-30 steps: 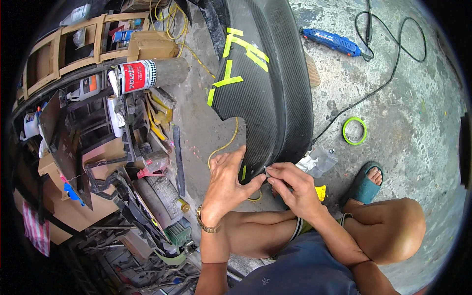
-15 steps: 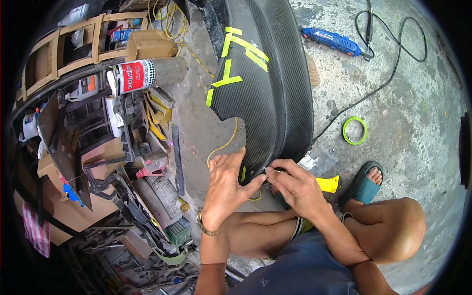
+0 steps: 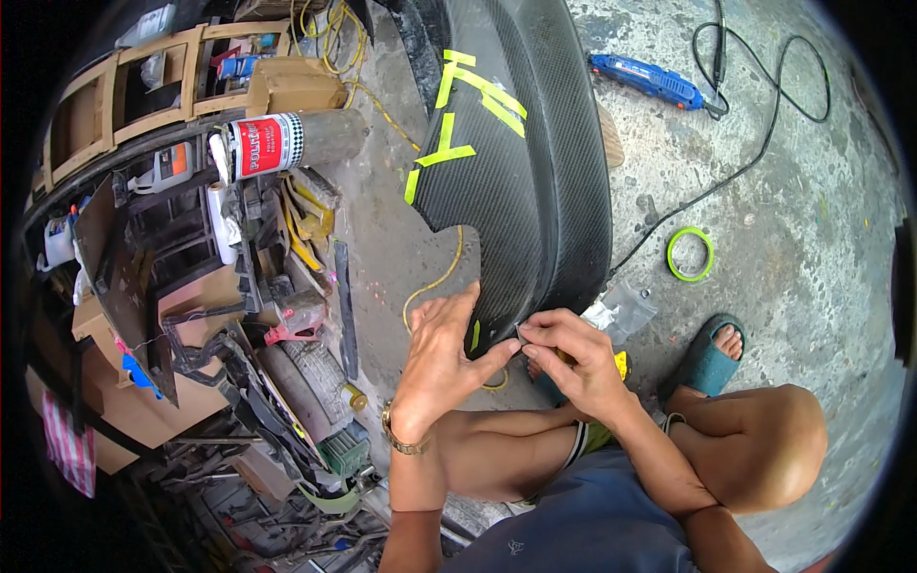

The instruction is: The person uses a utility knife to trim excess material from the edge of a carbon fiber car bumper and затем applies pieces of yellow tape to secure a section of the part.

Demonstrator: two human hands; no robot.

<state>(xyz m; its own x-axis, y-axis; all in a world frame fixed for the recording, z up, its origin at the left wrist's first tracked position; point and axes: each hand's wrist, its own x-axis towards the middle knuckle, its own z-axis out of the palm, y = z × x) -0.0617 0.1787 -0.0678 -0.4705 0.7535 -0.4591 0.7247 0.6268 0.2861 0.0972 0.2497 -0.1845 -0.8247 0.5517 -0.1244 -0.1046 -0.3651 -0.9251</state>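
A dark, glossy carbon-fibre panel (image 3: pixel 516 215) stretches from the far edge down to my hands. Strips of yellow-green tape (image 3: pixel 447 156) are stuck across its left face, with a short piece (image 3: pixel 475 334) near the close end. My left hand (image 3: pixel 439 358) grips that near corner, fingers along its left edge and thumb pointing right. Against the thumb tip, my right hand (image 3: pixel 576 361) pinches fingertips together at the panel's lower edge. Something tiny and pale shows between them, too small to name. Behind the right hand, a yellow-and-black object (image 3: pixel 623 365) is mostly hidden; whether the hand holds it is unclear.
On the concrete at right lie a blue rotary tool (image 3: pixel 650 81) with its black cord, a green tape roll (image 3: pixel 690 253) and a clear plastic bag (image 3: pixel 630 310). Cluttered shelving, a large can (image 3: pixel 263 145) and scrap parts crowd the left. A yellow cord (image 3: pixel 444 277) runs beneath the panel.
The panel has shifted very slightly right. My right hand has turned a little at the fingertips, and less of the yellow object shows beside it. My left hand keeps its grip.
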